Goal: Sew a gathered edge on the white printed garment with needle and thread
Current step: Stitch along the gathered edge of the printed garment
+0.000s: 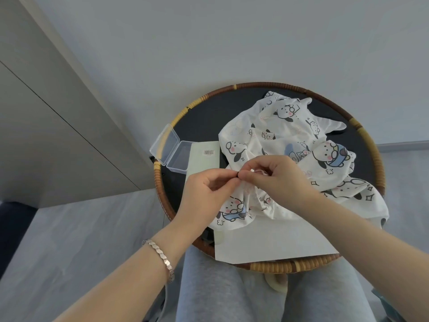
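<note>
White printed garment [290, 140] heaped on the right and near part of a round tray [255, 85] with a woven cane rim and a dark floor. Tray resting on the lap, over grey trousers [220, 289]. Cloth printed all over with cartoon puppy faces: black ears, pink cheeks, small outlined stars, a few with blue bowls.

Near edge of the garment bunched into small folds and lifted between both hands. Left hand [204, 194]: thumb and forefinger closed tight on a small dark bit [237, 175] at the bunched edge, other fingers curled loosely beneath. Right hand [274, 177]: fingertips meeting the left's, pinching a fold of the white cloth, remaining fingers curled over it. Needle and thread too fine to make out; cannot tell whether the dark bit belongs to either.

Left of the garment, on the tray: clear plastic box [178, 159], with its lid [164, 144] thrown open across the rim. Overlapping the box's right side, a pale green card [204, 168] bearing a white barcode sticker [208, 152], print too small to read. Under the garment's near edge, a white sheet [267, 242] reaching to the tray's near rim. Link bracelet [162, 254] on the left wrist.
</note>
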Motion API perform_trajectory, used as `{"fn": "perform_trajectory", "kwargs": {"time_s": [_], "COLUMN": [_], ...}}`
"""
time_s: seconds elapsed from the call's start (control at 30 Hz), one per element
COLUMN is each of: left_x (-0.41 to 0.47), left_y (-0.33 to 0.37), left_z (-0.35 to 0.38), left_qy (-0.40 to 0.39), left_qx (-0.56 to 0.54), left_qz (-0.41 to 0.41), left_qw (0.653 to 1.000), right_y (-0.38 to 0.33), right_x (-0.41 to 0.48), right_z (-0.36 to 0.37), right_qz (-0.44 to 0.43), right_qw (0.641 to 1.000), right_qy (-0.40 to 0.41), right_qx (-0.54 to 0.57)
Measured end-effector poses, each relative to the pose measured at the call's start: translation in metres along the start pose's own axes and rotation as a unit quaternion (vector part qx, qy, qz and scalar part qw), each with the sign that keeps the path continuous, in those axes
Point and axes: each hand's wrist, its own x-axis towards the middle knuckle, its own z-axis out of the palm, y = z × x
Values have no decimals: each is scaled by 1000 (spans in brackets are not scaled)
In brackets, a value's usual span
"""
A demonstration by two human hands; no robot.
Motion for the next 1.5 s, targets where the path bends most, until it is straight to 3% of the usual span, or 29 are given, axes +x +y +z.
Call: {"fn": "perform_trajectory", "kwargs": {"time_s": [0.23, 0.5, 1.17, 1.5], "left_x": [5, 4, -2, -8], "left_y": [-4, -5, 4, 1], "left_z": [4, 6, 9, 15], "left_qy": [71, 103, 91, 100], "left_qx": [-11, 1, 34, 134], "left_qz": [-88, -121, -62, 35], "left_qw": [994, 987, 993, 985], "right_y": [1, 1, -9, -9], "right_x": [-7, -18, -17, -13], "right_z": [0, 2, 8, 12], "right_qz": [125, 91, 97, 134], "right_qw": [988, 995, 994, 990], "right_qy": [47, 41, 36, 17], "right_qx": [71, 27, 15, 31]}}
